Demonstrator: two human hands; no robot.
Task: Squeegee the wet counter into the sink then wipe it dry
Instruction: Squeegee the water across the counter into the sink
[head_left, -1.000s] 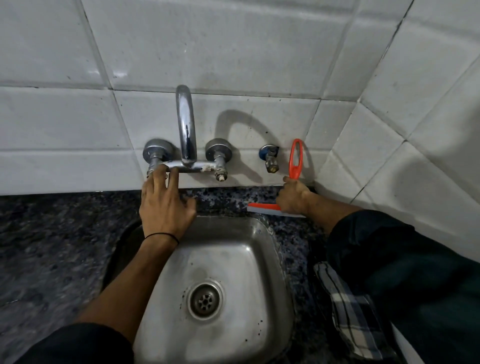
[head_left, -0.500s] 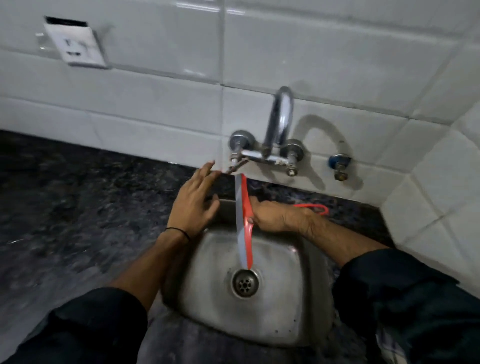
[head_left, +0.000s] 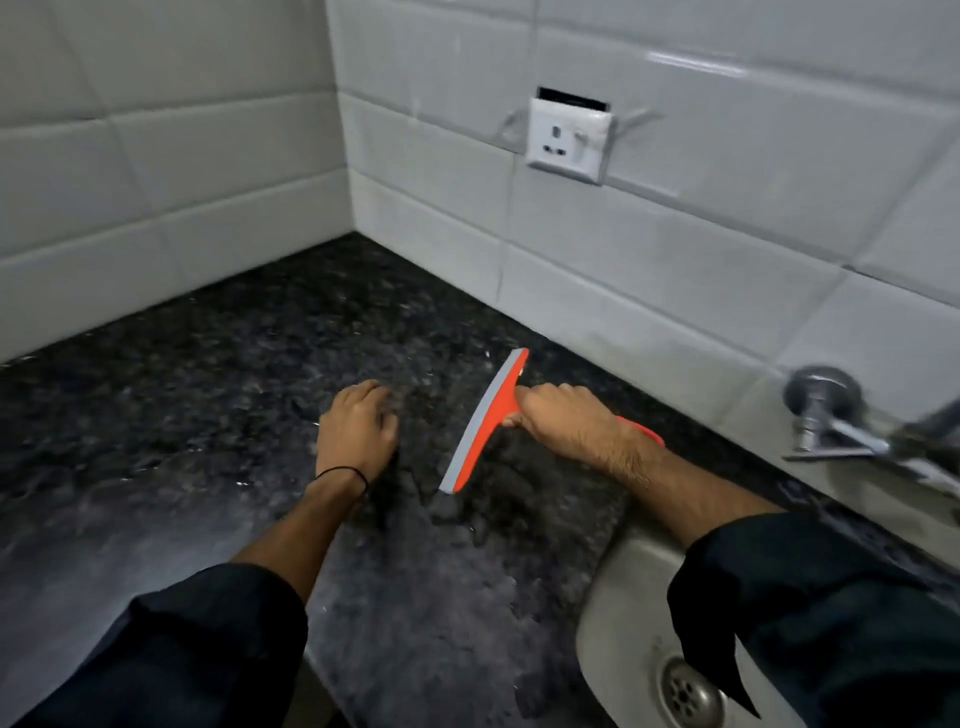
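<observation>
My right hand (head_left: 566, 426) grips the handle of an orange squeegee (head_left: 488, 421) with a grey rubber blade. The blade stands edge-down on the dark speckled granite counter (head_left: 208, 389), left of the steel sink (head_left: 623, 623). To the left of the blade, my left hand (head_left: 356, 428) rests palm-down on the counter with its fingers slightly curled and nothing in it. A black band circles that wrist. Both forearms wear dark sleeves.
White tiled walls meet in a corner at the back left. A white wall socket (head_left: 569, 137) sits above the counter. The chrome tap (head_left: 831, 415) juts from the wall at the right, over the sink with its drain (head_left: 688, 693).
The view swung left from the sink to the counter. My right hand carried the squeegee from over the sink basin onto the counter. My left hand left the tap area and settled on the counter.
</observation>
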